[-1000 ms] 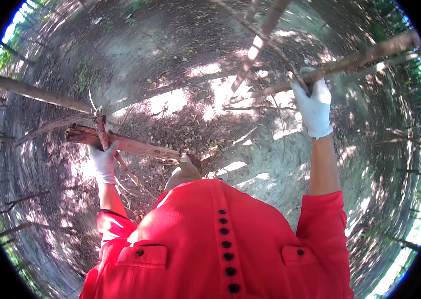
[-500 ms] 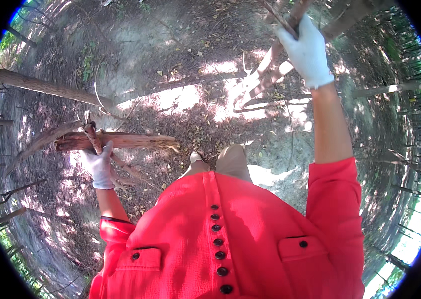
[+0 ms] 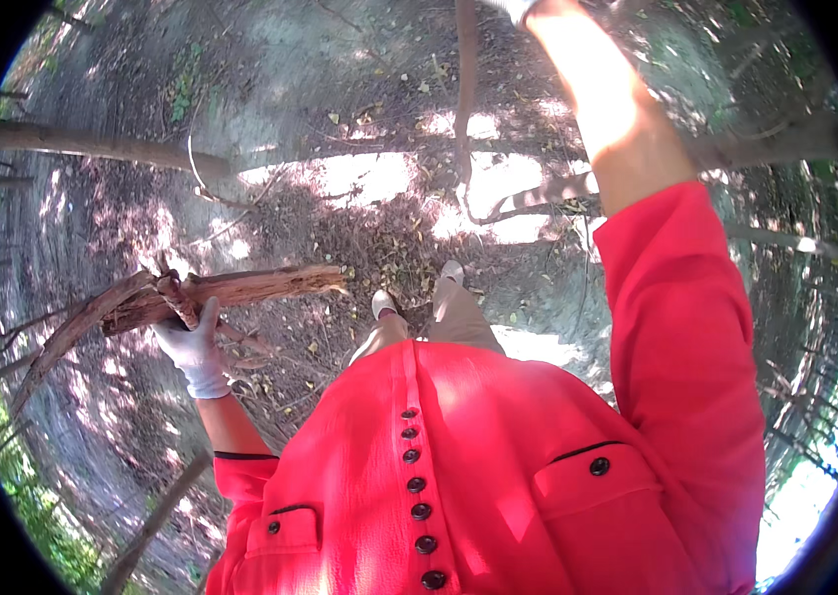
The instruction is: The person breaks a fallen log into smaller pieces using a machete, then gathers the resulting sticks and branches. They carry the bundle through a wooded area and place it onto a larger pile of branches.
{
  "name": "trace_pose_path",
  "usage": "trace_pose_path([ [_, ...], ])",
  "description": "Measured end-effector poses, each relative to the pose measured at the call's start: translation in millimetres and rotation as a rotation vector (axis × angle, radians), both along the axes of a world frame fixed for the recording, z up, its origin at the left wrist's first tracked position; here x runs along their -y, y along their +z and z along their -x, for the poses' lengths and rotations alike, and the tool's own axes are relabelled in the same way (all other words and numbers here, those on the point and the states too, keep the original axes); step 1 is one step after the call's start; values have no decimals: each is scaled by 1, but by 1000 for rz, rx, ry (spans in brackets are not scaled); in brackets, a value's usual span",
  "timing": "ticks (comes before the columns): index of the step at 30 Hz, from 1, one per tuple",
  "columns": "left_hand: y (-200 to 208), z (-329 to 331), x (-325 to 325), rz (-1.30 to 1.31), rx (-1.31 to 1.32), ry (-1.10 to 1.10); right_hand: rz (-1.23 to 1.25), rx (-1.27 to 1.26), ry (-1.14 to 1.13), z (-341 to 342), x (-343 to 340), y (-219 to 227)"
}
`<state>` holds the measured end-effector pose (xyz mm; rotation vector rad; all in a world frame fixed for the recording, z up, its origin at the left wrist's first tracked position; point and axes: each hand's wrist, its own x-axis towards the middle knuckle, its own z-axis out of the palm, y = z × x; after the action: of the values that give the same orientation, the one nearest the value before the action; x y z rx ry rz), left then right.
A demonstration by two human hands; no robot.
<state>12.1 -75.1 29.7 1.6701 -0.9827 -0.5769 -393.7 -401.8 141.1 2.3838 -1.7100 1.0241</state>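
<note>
Compared with half a second ago, the right hand (image 3: 512, 7) is reaching farther out, so that only part of its white glove is showing at the far edge; its fingers are lying out of view, and I cannot tell whether it is gripping anything. The left hand (image 3: 191, 349) is staying clamped around a wood bundle (image 3: 265, 287) at the left, whose split log is now slanting, its right end farther off. Two shoes (image 3: 452, 271) are showing, where one was showing before.

In the bundle I am counting one thick split log, one long curved branch (image 3: 79, 329) and at least one short stick (image 3: 176, 298) crossing the log. Seven dark buttons (image 3: 421, 512) are running down the red shirt (image 3: 498, 466).

Leaf-strewn ground (image 3: 359, 238) is spreading all around, with sunlight falling in patches. One trunk (image 3: 111, 145) is stretching in from the far left, and a slender branch (image 3: 465, 89) is hanging near the right hand.
</note>
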Motion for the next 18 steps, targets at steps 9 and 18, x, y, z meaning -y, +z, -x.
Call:
trace_pose_path([
  [9, 0, 40, 7, 80, 8, 206, -183, 43, 210, -25, 109, -8],
  [18, 1, 47, 61, 118, 105, 231, -199, -40, 164, -63, 198, -39],
])
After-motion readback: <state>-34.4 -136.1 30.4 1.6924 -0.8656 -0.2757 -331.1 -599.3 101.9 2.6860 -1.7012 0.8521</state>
